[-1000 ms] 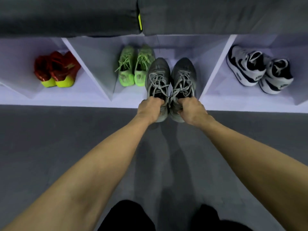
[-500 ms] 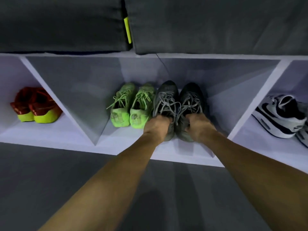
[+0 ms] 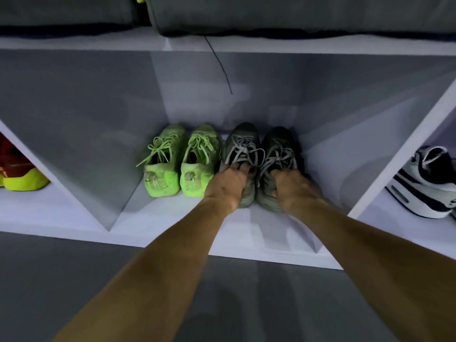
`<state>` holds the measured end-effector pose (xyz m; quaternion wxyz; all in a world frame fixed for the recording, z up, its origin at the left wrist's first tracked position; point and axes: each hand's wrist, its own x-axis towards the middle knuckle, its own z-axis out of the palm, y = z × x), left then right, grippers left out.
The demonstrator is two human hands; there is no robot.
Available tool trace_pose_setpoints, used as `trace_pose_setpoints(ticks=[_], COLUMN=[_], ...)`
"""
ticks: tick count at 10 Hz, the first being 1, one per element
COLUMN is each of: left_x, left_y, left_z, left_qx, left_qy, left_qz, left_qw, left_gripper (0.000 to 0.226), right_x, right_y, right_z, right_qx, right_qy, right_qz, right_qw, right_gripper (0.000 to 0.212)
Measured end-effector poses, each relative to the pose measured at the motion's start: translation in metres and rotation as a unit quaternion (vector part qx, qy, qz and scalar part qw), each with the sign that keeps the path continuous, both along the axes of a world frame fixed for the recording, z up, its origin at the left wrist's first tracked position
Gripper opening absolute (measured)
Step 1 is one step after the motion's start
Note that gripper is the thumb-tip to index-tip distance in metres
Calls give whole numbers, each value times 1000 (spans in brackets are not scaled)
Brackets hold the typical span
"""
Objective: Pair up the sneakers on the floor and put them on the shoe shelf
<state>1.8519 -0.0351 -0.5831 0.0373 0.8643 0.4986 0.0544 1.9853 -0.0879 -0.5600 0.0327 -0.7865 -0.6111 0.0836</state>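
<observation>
Grey sneakers (image 3: 261,156) sit on the shelf (image 3: 172,225), heels gripped by both hands (image 3: 259,186).

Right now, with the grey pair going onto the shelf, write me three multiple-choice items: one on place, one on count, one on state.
1. The grey sneakers stand where?
A. left compartment
B. middle compartment, right of the green sneakers
C. on the floor

2. How many shoes are in the middle compartment?
A. two
B. three
C. four

3. What are the hands doing?
A. both hang idle
B. each has a grip on a grey heel
C. only the left hand holds

Key: 1 B, green pair sits beside them; 2 C, two green, two grey; 3 B, left hand and right hand curl over the heels.
</observation>
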Motion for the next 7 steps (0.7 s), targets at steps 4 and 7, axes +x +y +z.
trace_pose_setpoints(ticks=[4, 7], left_x=[-48, -127], left_y=[-55, -217], left_z=[12, 101], left_qx=[-80, -241], left_qy=[18, 166], left_qz=[27, -2], left_qw=[996, 956], left_gripper=[94, 80], right_x=[-11, -67], right_y=[-61, -207], right_z=[-5, 99], right_qx=[61, -115], right_qy=[-41, 76], right_qz=[63, 88], right_qw=[995, 987], right_gripper=[82, 60])
